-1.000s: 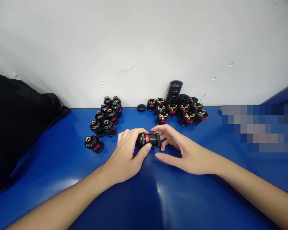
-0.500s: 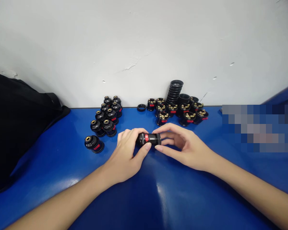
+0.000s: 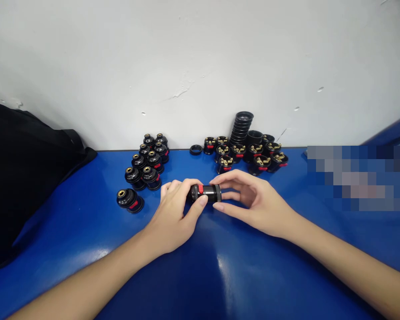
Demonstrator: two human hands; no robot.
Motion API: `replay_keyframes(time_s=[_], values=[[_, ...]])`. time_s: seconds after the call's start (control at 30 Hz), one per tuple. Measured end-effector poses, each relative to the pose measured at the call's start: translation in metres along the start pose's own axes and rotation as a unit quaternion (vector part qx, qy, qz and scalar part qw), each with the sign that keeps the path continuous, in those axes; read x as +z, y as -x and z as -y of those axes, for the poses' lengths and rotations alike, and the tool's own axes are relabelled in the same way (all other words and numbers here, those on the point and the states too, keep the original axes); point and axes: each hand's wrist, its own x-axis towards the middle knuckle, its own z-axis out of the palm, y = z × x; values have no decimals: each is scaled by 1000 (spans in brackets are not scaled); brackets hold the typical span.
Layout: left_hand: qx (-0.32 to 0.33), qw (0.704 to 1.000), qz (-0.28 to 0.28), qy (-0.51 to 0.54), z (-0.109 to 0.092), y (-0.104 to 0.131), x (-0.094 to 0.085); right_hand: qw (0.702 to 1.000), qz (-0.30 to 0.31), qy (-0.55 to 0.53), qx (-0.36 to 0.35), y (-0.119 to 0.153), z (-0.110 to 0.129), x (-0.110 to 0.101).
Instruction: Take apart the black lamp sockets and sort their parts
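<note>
A black lamp holder with a red switch lies sideways between my hands, just above the blue table. My left hand is closed around its domed end, thumb along the near side of the barrel. At the other end sits a black ring. The fingers of my right hand curve loosely about that ring, index finger on the far side and thumb at the near edge. Whether the right thumb presses on it is hard to tell.
Capped lamp holders stand in rows on the left. Several open socket bodies with brass contacts stand back right, by a stack of black rings. A loose ring lies near the wall. Black cloth covers the left edge.
The lamp holder has turned slightly about its length, its red switch now higher. My right fingers have shifted slightly around the ring end. The left grip stays the same.
</note>
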Motion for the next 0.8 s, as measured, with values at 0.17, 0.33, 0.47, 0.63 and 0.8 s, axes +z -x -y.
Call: replay_keyframes(time_s=[0.17, 0.33, 0.47, 0.63, 0.8], values=[[9, 1000, -2, 15, 0, 0, -1, 996, 19, -13, 89, 0, -1, 2], [-9, 1000, -5, 6, -1, 0, 0, 999, 1, 18, 26, 0, -1, 0], [-25, 1000, -14, 12, -2, 0, -1, 993, -8, 84, -79, 5, 0, 3], [2, 1000, -14, 16, -1, 0, -1, 998, 1, 54, 22, 3, 0, 6], [1, 1000, -11, 1, -2, 0, -1, 999, -1, 54, -3, 0, -1, 1]])
